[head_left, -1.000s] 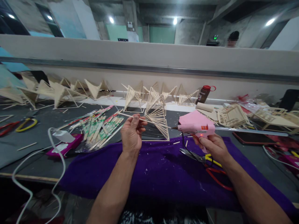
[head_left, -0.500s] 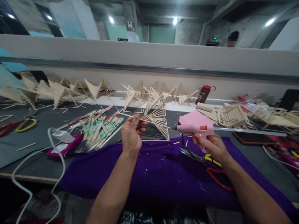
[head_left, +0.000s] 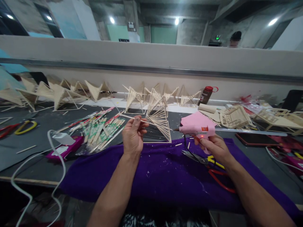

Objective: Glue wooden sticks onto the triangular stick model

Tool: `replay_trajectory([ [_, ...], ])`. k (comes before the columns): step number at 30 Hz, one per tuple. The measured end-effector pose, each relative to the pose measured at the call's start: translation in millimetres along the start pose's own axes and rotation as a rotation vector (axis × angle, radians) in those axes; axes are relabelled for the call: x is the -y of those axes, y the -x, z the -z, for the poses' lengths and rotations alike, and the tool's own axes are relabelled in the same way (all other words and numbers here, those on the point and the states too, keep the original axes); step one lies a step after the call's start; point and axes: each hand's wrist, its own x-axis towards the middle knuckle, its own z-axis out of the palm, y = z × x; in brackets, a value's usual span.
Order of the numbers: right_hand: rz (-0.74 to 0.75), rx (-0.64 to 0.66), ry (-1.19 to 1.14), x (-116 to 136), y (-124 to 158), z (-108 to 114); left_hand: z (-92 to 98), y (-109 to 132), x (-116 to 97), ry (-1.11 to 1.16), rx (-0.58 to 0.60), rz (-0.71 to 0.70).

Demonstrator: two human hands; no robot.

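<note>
Between the thumb and fingers of my left hand [head_left: 134,134] is a thin wooden stick [head_left: 157,125], its right end close to the nozzle of a pink glue gun [head_left: 197,126]. My right hand [head_left: 214,145] is wrapped round the glue gun's handle; a small light glows on its side and a clear glue stick [head_left: 251,131] juts from the back. Whether nozzle and stick touch I cannot tell. Just behind the stick stands a fan-like model of wooden sticks [head_left: 163,126], partly hidden by my left hand. Scissors [head_left: 201,159] with yellow and red handles lie below the gun.
A purple cloth [head_left: 151,176] covers the table's front. Packs of wooden sticks [head_left: 101,132] and a magenta power strip [head_left: 67,148] with a white cable lie left. Several finished stick models [head_left: 66,94] line the back, near a bottle [head_left: 206,95]. A phone [head_left: 257,140] lies right.
Almost nothing differs. Both hands hold the stick and the glue gun in the same places, with only a slight shift of the whole view.
</note>
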Motion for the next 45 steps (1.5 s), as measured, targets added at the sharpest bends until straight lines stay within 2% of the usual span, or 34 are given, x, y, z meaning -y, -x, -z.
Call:
replay_trajectory([
  [13, -0.008, 0.017, -0.044, -2.3, 0.0, 1.0, -1.6, -0.4, -1.0, 0.010, -0.010, 0.026],
  [19, 0.008, -0.004, -0.029, -4.0, -4.7, 4.6, -0.5, -2.6, -3.4, 0.056, -0.032, 0.091],
  [26, -0.014, -0.013, -0.181, -1.3, 0.5, 2.5, 0.6, -3.2, -4.2, 0.091, -0.028, 0.134],
  [31, -0.036, 0.003, -0.207, 1.7, -1.2, 1.1, -0.1, -2.8, -3.2, 0.075, 0.005, 0.185],
  [37, -0.016, 0.009, -0.265, 4.8, -0.2, 1.8, 0.3, -3.4, -1.3, 0.063, -0.002, 0.145],
  [45, -0.023, 0.007, -0.276, -4.0, -1.5, 0.2, 0.5, -3.3, -0.7, 0.057, -0.005, 0.133],
])
